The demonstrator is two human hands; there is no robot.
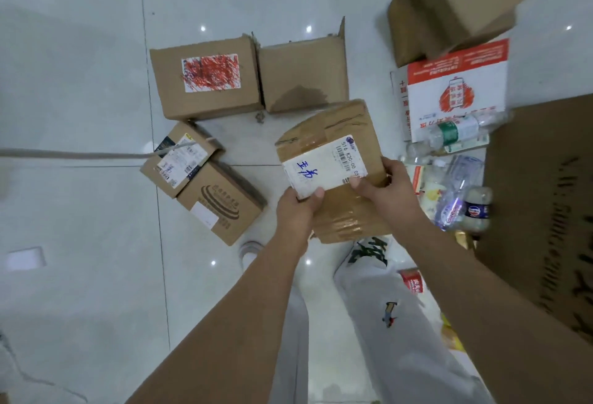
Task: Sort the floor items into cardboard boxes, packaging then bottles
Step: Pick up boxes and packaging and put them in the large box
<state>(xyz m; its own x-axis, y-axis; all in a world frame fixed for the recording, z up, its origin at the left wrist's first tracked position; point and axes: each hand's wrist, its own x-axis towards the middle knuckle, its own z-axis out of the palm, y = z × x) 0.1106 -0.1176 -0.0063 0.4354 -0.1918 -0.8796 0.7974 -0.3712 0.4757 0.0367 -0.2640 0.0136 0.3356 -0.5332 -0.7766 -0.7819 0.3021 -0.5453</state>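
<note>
Head view: the big cardboard box [545,198] at the right is cut off by the frame edge, and its dark print is hard to read. The bottles [462,191] just beside it lie in a blurred heap. The taped parcel [340,127] is held in front of the person, its long axis pointing away from them, with the white label [324,166] facing up. The left hand [298,208] grips its near left edge, thumb on the label. The right hand [385,185] grasps its right edge. Closed boxes [205,82] lie beyond on the pale, glossy tiled floor [80,82].
</note>
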